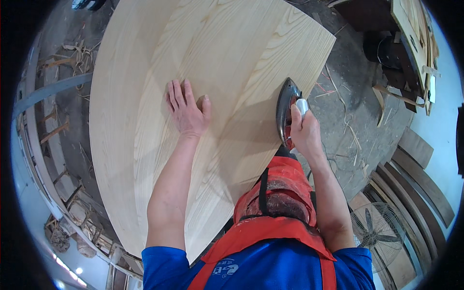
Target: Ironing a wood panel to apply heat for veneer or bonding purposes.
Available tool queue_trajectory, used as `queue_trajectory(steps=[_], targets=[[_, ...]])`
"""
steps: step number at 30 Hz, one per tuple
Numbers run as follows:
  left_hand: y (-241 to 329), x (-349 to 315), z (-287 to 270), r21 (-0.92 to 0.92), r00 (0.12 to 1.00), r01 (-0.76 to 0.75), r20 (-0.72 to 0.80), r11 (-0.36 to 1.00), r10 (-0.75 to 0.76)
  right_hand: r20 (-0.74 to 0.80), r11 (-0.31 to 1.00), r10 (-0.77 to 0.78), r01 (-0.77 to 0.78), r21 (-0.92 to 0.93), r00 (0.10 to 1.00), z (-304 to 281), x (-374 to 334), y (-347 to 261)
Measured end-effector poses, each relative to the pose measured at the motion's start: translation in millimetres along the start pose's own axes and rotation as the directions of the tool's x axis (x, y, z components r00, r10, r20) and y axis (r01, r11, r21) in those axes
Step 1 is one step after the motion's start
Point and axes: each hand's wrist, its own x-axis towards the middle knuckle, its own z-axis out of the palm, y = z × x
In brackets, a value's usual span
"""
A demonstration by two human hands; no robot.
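Pale wood grain lies under your left hand (pixel 186 110), fingers spread flat and open, pressing on the veneered panel (pixel 193 96) near its middle. Your right hand (pixel 303 130) is closed around the handle of a clothes iron (pixel 286 108), which rests sole-down on the panel's right edge. The iron looks heavy and hot (keep hold by the handle only); the veneer seems thin and likely to split at the rim, so flat palm pressure suits it. Beyond lie your red apron (pixel 275 193), wood scraps on the floor (pixel 343 125), and a fan (pixel 374 227).
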Motion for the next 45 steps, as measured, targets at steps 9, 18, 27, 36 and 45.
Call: queue_trajectory(steps=[9, 18, 27, 36, 45], targets=[[0.1, 1.2, -0.5, -0.004, 1.0, -0.009, -0.011, 1.0, 0.009, -0.045, 0.997, -0.06, 0.059, -0.041, 0.997, 7.5, 5.2, 12.5], [1.2, 1.6, -0.1, 0.009, 1.0, -0.011, -0.007, 1.0, 0.011, -0.031, 0.996, -0.052, 0.05, -0.071, 0.998, 5.2, 6.5, 8.0], [2.7, 1.9, -1.2, -0.01, 1.0, -0.01, -0.022, 1.0, 0.01, -0.061, 0.994, -0.102, 0.099, -0.05, 0.993, 4.4, 6.5, 17.2], [-2.0, -4.3, -0.8, -0.018, 1.0, 0.013, -0.003, 1.0, -0.013, 0.126, 0.956, -0.252, 0.267, -0.123, 0.959, -5.3, 29.9, 22.8], [7.8, 4.4, -6.7, -0.037, 1.0, 0.023, -0.02, 0.999, -0.024, -0.091, 0.992, -0.126, 0.128, 0.009, 0.988, -76.2, 186.4, 1.5]])
